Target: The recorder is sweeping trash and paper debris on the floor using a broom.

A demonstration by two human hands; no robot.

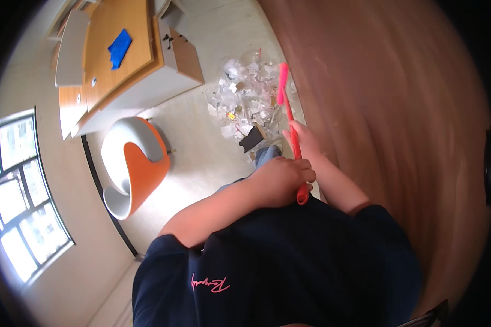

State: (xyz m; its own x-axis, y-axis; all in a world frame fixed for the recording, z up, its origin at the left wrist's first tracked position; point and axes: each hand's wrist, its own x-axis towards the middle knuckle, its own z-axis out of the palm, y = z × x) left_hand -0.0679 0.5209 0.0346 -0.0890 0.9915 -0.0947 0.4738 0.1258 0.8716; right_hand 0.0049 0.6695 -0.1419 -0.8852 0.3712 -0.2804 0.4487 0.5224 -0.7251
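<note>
A red-handled broom or brush (295,143) slants across the middle of the view, its narrow bright-pink head (283,83) at the far end. Near the hollow butt of the handle, my left hand (284,180) is closed around it. My right hand (305,141) grips the same handle farther up, towards the head. A heap of crumpled clear plastic, white paper scraps and other litter (245,96) lies on the pale floor, to the left of the pink head. A flat black piece (251,139) and a small yellow piece (231,116) show in it.
A large brown wood-like surface (384,102) fills the right side. An orange and grey chair (147,171) stands on the left. Behind it is a wood-topped desk (102,77) with a blue cloth or glove (120,48) on top. A window (24,192) is at far left.
</note>
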